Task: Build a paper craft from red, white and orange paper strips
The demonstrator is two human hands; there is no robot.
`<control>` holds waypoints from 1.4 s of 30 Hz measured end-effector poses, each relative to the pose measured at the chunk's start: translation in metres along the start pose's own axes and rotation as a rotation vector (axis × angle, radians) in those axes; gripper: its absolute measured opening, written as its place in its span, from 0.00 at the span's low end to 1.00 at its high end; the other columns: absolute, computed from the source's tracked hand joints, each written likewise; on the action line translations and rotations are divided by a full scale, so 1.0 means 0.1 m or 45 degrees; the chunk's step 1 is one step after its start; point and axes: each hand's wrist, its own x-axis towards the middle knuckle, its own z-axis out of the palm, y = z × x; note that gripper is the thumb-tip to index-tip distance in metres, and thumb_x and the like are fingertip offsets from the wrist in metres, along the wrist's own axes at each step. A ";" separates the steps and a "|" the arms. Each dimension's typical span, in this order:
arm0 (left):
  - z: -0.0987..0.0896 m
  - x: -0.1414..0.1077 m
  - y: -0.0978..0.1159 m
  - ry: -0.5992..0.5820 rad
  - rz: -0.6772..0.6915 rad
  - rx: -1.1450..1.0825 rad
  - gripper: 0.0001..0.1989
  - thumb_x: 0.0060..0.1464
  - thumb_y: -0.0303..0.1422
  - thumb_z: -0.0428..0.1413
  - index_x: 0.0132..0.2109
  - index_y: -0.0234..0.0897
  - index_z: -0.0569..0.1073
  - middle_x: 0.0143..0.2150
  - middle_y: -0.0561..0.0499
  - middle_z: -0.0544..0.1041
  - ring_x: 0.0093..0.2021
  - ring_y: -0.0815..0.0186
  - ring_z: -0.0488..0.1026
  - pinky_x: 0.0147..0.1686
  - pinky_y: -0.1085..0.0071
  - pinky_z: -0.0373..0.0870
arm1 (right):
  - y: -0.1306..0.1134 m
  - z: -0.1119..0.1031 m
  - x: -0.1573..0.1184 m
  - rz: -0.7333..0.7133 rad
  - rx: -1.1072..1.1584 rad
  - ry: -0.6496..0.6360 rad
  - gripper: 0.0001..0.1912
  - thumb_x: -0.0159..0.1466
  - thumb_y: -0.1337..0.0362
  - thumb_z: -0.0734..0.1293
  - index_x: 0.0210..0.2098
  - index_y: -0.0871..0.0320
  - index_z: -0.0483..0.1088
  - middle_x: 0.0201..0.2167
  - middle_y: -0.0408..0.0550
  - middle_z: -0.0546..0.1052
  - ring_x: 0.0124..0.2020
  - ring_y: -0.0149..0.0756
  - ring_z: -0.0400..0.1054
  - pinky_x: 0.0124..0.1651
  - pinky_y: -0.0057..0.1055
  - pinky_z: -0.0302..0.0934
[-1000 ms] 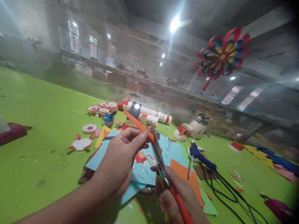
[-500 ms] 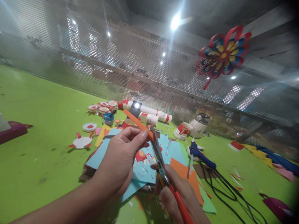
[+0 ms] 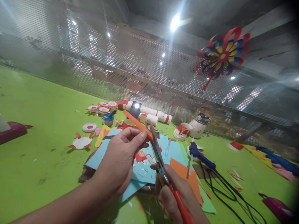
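An orange paper strip (image 3: pixel 135 120) is pinched between the thumb and fingers of my left hand (image 3: pixel 121 152), slanting up and away to the left. My right hand (image 3: pixel 173 189) grips red-handled scissors (image 3: pixel 159 155), their blades pointing up and slightly parted at the strip's near end. Below both hands lie light blue paper sheets (image 3: pixel 144 175) scattered with scraps and a small red paper piece (image 3: pixel 141 156) bearing a yellow mark. Orange paper (image 3: pixel 178 171) lies beside my right hand. The far fingers of my right hand are partly hidden by the scissors.
A blue glue gun (image 3: pixel 202 157) with black cable rests at right. Paper cups (image 3: pixel 182 131), white tubes (image 3: pixel 151 111) and a blue-lidded jar (image 3: pixel 108 119) stand farther back. A white disc with red tabs (image 3: pixel 82 142) lies left on the green table (image 3: pixel 46 168). A paper flower (image 3: pixel 223 56) hangs above right.
Almost nothing differs. Both hands, the strip and the scissors keep nearly the same position, and the view has shifted very slightly.
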 end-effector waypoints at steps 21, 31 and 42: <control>-0.03 0.02 -0.01 0.000 -0.005 -0.018 0.06 0.49 0.28 0.61 0.27 0.34 0.73 0.29 0.53 0.76 0.32 0.71 0.70 0.38 0.73 0.66 | -0.04 0.02 0.03 -0.026 -0.005 0.033 0.29 0.63 0.39 0.54 0.43 0.59 0.65 0.22 0.40 0.62 0.21 0.28 0.55 0.24 0.26 0.50; -0.05 0.01 0.00 0.004 -0.014 0.037 0.06 0.50 0.30 0.61 0.28 0.34 0.73 0.31 0.52 0.76 0.32 0.71 0.70 0.35 0.73 0.67 | -0.11 0.01 0.03 -0.029 0.008 0.038 0.29 0.63 0.39 0.54 0.39 0.58 0.66 0.20 0.38 0.59 0.21 0.28 0.51 0.24 0.27 0.45; -0.05 0.03 0.00 0.066 -0.005 0.136 0.07 0.48 0.31 0.62 0.28 0.34 0.72 0.31 0.52 0.75 0.33 0.70 0.68 0.33 0.73 0.65 | -0.11 0.00 0.03 -0.017 0.019 0.053 0.28 0.62 0.39 0.55 0.40 0.58 0.67 0.21 0.40 0.59 0.22 0.29 0.53 0.24 0.27 0.46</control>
